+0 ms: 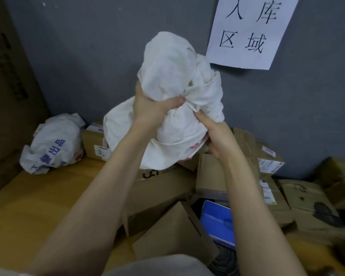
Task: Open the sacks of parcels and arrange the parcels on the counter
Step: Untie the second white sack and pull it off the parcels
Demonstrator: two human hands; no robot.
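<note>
**While one sack is in hand, a second waits**

As the white sack [173, 80] is held up in front of the grey wall [88, 56], the left hand [153, 110] grips its bunched middle, thumb clamped across the cloth. Just below and to the right of it, the right hand [217, 136] holds a lower fold. Its fingers are hidden behind the cloth, so that grip is judged from the thumb alone. Sack looks limp and crumpled: probably empty or nearly so.

Below both hands: a heap of cardboard parcels [163, 188] lying at all angles on the wooden counter [48, 196], with a blue flat package [217, 222] among them under the right forearm. Unloaded, by the look of it, but not arranged.

Well left of the left hand: second white sack [54, 144], blue print, lying bundled on the counter. Cannot tell whether it has been opened.

Judgement: emptying partly done. Left to do: put the heap in order and deal with the second sack.
</note>
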